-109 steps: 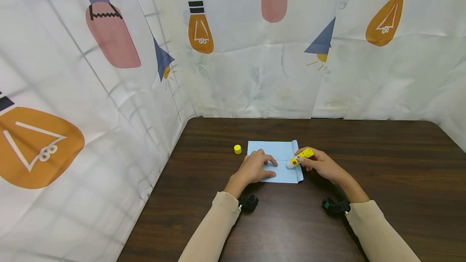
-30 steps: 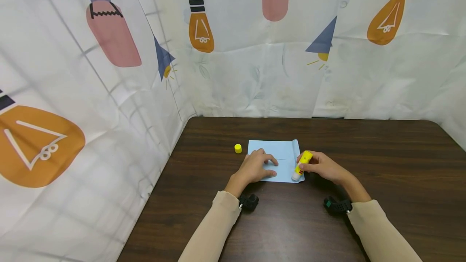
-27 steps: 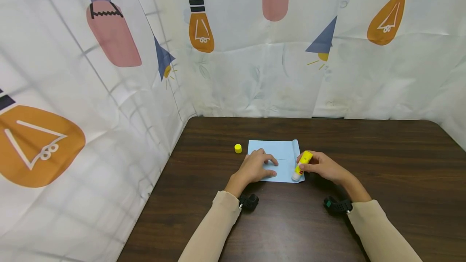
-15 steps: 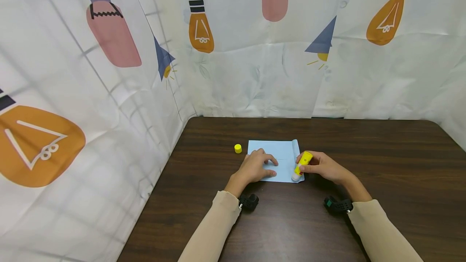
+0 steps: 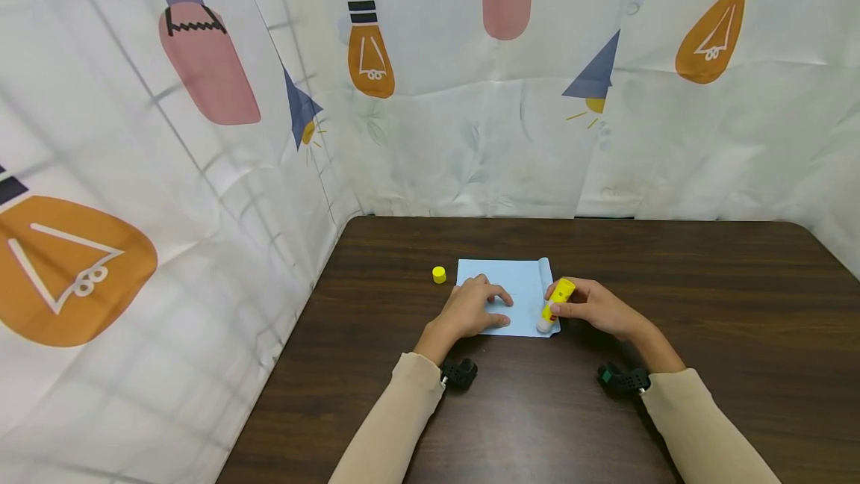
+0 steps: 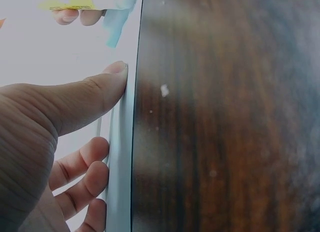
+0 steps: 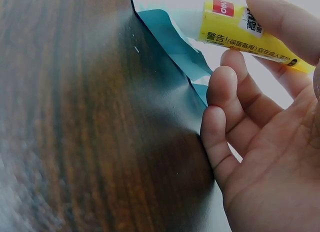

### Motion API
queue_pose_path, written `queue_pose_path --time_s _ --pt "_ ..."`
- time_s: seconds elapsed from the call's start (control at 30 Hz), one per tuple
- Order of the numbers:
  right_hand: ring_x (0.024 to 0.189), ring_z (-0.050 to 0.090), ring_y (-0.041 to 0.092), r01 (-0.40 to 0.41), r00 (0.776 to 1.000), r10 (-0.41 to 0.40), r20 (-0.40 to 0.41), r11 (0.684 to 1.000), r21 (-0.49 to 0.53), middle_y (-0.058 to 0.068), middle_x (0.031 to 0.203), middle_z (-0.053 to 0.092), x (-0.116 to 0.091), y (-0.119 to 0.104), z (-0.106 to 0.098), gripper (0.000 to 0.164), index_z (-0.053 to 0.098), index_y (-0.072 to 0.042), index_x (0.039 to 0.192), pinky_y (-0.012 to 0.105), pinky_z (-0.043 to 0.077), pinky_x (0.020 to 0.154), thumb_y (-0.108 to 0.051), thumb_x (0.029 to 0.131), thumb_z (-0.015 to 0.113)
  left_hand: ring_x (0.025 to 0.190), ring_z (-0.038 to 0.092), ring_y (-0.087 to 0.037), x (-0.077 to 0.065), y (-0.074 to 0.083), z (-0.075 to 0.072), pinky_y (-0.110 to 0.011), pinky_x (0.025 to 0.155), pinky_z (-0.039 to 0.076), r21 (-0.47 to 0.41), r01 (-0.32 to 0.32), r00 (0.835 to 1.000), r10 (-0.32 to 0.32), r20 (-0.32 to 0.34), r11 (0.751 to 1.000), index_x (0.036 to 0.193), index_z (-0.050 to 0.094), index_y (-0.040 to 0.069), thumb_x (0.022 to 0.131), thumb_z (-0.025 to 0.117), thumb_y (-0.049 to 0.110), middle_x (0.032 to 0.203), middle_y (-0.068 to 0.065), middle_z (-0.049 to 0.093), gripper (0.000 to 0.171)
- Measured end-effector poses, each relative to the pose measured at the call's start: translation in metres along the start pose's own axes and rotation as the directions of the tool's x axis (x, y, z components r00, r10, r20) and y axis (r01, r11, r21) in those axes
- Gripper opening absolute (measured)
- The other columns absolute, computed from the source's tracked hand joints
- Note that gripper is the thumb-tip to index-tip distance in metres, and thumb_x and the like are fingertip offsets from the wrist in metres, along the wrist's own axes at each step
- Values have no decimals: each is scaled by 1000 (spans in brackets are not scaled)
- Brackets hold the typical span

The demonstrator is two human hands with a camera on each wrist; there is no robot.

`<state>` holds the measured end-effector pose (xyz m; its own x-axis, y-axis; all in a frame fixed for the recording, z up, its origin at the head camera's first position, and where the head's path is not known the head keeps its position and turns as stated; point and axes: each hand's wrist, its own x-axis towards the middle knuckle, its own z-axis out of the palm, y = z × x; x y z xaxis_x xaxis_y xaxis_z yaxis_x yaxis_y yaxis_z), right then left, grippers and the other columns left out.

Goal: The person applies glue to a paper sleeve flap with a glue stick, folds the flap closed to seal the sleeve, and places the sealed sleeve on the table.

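Light blue paper (image 5: 499, 272) lies on the dark wooden table, with a narrow folded strip (image 5: 545, 272) standing up a little along its right side. My left hand (image 5: 472, 310) rests on the paper's left part, thumb and fingers spread apart. A yellow glue stick (image 5: 559, 301), uncapped and white at its tip, is pinched between thumb and fingers of my right hand (image 5: 594, 306). Its tip meets the strip near the paper's front right corner. In the right wrist view the strip's blue edge (image 7: 172, 39) curls beneath the tip of the glue stick (image 7: 240, 29).
The yellow cap (image 5: 439, 275) stands on the table (image 5: 396, 305) to the left of the paper. Behind and to the left hangs a white curtain (image 5: 437, 155) printed with lamps and bulbs. A black wrist device (image 5: 459, 374) sits on each arm.
Since the earliest frame, the glue stick has come down the strip towards the front right corner and tilted steeper. In the last second it shifts only slightly. My left hand stays put.
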<state>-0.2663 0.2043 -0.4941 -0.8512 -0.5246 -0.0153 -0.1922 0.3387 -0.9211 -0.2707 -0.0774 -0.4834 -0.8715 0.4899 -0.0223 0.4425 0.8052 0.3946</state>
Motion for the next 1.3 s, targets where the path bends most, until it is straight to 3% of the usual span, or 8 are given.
queue_pose_path --time_s 0.37,0.93,1.3 --pt "89 60 25 2 997 -1 -72 1000 14 13 107 61 2 -3 2 30 61 0 122 29 52 76 -19 100 67 97 55 -11 0 -1 1 -37 89 43 -1 -6 1000 6 -5 1000 117 75 35 89 78 42 104 4 59 29" --pt "90 59 25 2 995 0 -96 1000 23 18 115 58 4 -3 3 33 55 0 128 28 56 78 -18 102 64 98 55 -12 -1 0 0 -38 91 43 0 3 1000 -3 -3 1000 117 75 34 90 78 42 104 4 59 28" --pt "85 57 22 2 992 -2 -123 1000 2 17 109 55 4 -3 3 33 52 1 130 29 54 74 -15 103 62 99 56 -12 0 0 0 -38 90 43 -5 7 1000 -7 0 1000 117 75 34 90 79 42 105 4 59 28"
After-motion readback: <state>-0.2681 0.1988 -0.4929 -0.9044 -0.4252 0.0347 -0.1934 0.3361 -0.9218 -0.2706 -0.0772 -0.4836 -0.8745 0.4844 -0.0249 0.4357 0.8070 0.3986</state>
